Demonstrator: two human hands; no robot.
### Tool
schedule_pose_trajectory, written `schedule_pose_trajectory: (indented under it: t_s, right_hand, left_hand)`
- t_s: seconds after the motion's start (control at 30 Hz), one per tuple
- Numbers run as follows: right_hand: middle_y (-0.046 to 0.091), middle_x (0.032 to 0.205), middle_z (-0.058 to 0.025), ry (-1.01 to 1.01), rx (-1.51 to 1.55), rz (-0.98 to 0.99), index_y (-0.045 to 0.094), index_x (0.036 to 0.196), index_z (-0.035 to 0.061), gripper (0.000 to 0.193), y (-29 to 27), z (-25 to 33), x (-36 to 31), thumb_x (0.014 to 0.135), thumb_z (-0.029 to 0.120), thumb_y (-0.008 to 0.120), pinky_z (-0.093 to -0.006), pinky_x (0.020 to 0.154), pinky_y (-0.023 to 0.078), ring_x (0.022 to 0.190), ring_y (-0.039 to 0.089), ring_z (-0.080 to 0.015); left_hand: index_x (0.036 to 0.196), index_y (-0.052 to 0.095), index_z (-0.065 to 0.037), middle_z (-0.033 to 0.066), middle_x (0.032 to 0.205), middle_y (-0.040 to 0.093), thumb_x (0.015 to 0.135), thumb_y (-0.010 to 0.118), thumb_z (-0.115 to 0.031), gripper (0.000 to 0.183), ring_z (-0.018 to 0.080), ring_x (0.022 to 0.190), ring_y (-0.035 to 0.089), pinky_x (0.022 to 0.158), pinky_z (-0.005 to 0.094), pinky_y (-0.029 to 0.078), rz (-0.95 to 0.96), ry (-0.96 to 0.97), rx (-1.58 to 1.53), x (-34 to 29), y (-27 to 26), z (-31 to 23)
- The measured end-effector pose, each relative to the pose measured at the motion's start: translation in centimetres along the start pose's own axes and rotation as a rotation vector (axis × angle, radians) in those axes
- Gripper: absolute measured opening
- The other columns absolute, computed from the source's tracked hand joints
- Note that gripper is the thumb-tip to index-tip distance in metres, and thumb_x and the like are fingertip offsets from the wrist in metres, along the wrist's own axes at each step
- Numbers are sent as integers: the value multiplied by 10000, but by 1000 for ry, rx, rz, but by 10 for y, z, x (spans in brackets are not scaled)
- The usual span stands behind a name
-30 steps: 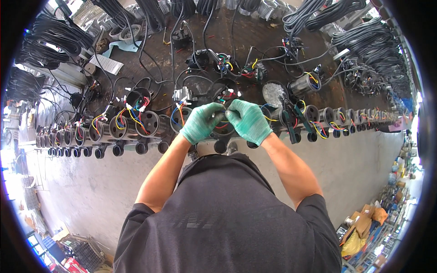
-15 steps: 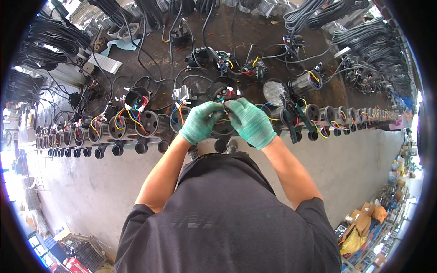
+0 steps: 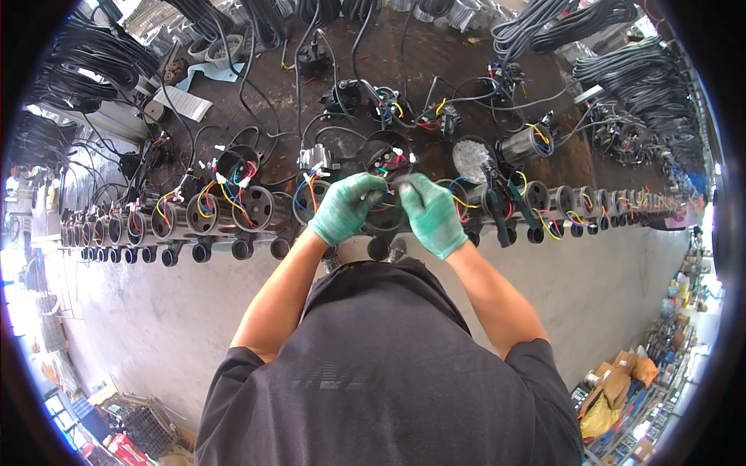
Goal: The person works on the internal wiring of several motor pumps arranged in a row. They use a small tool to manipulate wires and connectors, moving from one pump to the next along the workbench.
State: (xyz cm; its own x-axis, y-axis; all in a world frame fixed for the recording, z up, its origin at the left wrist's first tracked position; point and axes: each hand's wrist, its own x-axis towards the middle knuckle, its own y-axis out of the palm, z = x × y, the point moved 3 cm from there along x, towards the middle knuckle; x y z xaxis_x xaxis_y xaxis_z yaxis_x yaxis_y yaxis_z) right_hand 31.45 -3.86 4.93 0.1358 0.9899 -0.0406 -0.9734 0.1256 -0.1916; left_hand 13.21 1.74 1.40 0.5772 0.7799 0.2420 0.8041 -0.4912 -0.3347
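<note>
My left hand (image 3: 349, 208), in a green glove, pinches thin coloured wires over an open cylindrical housing (image 3: 384, 220) at the table's front edge. My right hand (image 3: 435, 217), gloved alike, is a short gap to its right. Its thumb and fingers are drawn together, the tips blurred, and what they grip is too small to make out. Just beyond both hands lies a round black cap (image 3: 381, 144) holding red and green wires with white connectors. Dark green-handled pliers (image 3: 507, 203) rest to the right of my right hand, beside a dish of clear bits (image 3: 471, 159).
A row of dark cylindrical housings (image 3: 250, 208) with wires poking out lines the front edge on both sides. Bundles of black cable (image 3: 633, 74) are heaped at the far side and corners. A paper sheet (image 3: 185, 105) lies at the left, with cables trailing across the dark table (image 3: 256, 85).
My right hand has shifted slightly right and down, away from my left, opening a gap between the fingertips. My left hand has barely moved.
</note>
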Motion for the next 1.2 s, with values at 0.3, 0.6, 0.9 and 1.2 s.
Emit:
schedule_pose_trajectory:
  t_s: [0.3,0.6,0.9,1.2]
  right_hand:
    - [653,796,-88,-774,-894,151,669,1047,56,150,-2,16,3,964,176,703,-364,563,532,664,680,-249]
    - [704,838,-90,176,58,170,707,1111,54,147,-1,6,-4,1015,152,655,-339,610,546,679,680,-238]
    - [689,952,-93,-878,-830,226,674,1061,94,202,-10,19,10,864,58,702,-418,741,576,859,706,-306]
    - [732,871,-93,264,16,165,695,1038,6,130,3,-7,7,1005,131,708,-333,654,574,697,707,-162]
  left_hand:
    - [1154,712,-12,151,1066,737,933,724,-1,222,313,978,731,873,372,574,-15,-35,10,-2,-2,-3]
    - [1148,716,-16,154,1081,742,932,732,-6,217,320,985,735,858,378,576,-16,-33,-7,-2,-2,-1]
    - [1166,709,-14,152,1058,733,927,739,-7,241,301,961,729,851,370,573,-6,-42,18,1,-1,-7]
    - [1097,702,-23,144,982,715,915,694,75,207,293,849,720,751,364,572,-127,56,170,-2,5,-10]
